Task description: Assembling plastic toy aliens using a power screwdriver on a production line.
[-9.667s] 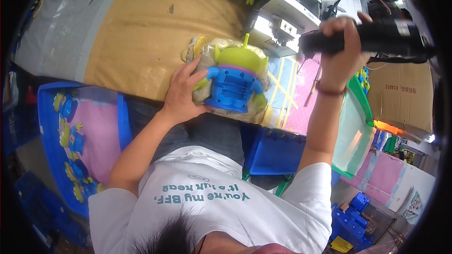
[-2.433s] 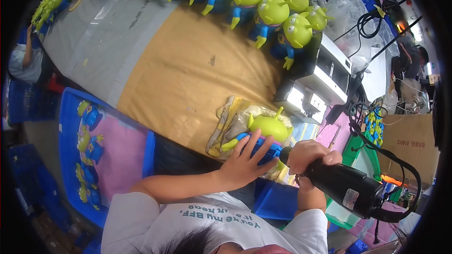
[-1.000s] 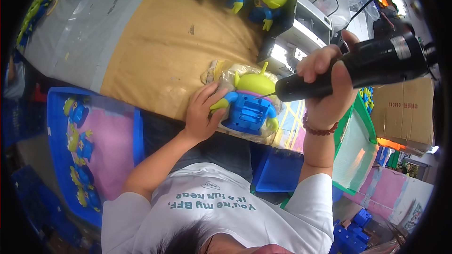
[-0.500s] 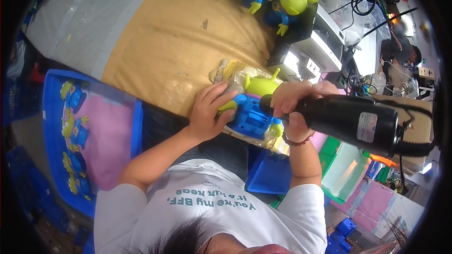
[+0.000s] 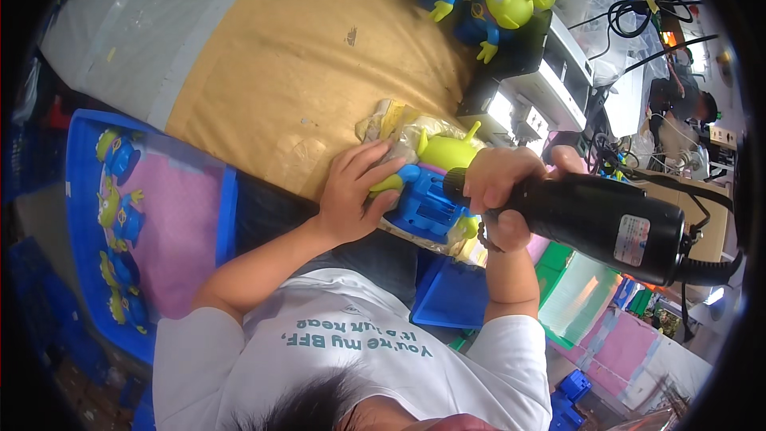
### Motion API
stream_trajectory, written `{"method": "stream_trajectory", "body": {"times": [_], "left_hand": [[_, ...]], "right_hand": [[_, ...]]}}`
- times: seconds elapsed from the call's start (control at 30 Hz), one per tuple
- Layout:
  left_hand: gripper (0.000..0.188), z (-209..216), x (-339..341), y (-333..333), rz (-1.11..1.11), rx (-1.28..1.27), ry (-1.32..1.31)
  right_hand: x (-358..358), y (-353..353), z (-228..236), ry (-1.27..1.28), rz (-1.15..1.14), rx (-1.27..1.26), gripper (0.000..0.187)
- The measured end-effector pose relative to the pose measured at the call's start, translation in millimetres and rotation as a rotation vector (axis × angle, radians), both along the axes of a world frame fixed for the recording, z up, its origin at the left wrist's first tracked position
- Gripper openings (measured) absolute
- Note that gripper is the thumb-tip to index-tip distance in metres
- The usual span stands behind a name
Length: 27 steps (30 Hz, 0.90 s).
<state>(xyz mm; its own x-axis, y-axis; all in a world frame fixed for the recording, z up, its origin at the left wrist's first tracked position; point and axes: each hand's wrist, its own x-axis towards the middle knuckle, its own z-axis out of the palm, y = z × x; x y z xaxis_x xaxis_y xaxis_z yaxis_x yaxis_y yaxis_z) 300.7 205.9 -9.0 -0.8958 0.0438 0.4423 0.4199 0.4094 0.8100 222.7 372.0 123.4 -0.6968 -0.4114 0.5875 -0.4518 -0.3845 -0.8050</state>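
Observation:
A toy alien figure (image 5: 424, 209) with a blue body and light green head lies on a plastic-wrapped pad at the table's near edge, its blue back panel facing up. My left hand (image 5: 357, 191) grips its green hand and blue arm, thumb on the near side and fingers on the far side. In my right hand (image 5: 503, 191) is a black electric screwdriver (image 5: 594, 211), held nearly level. Its ribbed nose reaches the right side of the blue back; the bit's tip is hidden.
Several assembled alien figures (image 5: 507, 1) stand at the table's far edge. Right of them is a black-and-white box-shaped device (image 5: 550, 72) with cables. A blue bin (image 5: 227, 219) at left holds several figures on pink lining. A green bin (image 5: 558, 291) lies at right; a person is farther back.
The screwdriver's rear end has dropped slightly toward me, while its nose stays at the figure's back. My left hand keeps its hold. The whole view has shifted a little.

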Motion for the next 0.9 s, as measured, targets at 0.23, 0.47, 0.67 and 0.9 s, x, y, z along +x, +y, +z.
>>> {"method": "stream_trajectory", "body": {"times": [0.23, 0.47, 0.67, 0.9], "left_hand": [[0.077, 2.5, 3.8, -2.1, -0.095, 0.060, 0.034], [0.100, -2.6, 8.4, -1.5, -0.130, -0.191, 0.003], [0.102, -7.5, 8.9, 1.7, -0.102, -0.205, 0.077], [0.101, -9.9, 8.3, -0.3, -0.113, -0.196, 0.108]], "right_hand": [[-2.7, -1.0, 0.2, 0.012, -0.006, -0.009, 0.059], [1.9, 18.7, 29.9, -0.101, -0.073, -0.049, 0.050], [-39.7, 81.9, 56.5, 0.016, -0.647, -0.111, 0.038], [-105.3, 100.0, 35.3, -0.199, -0.724, 0.215, 0.037]]}}
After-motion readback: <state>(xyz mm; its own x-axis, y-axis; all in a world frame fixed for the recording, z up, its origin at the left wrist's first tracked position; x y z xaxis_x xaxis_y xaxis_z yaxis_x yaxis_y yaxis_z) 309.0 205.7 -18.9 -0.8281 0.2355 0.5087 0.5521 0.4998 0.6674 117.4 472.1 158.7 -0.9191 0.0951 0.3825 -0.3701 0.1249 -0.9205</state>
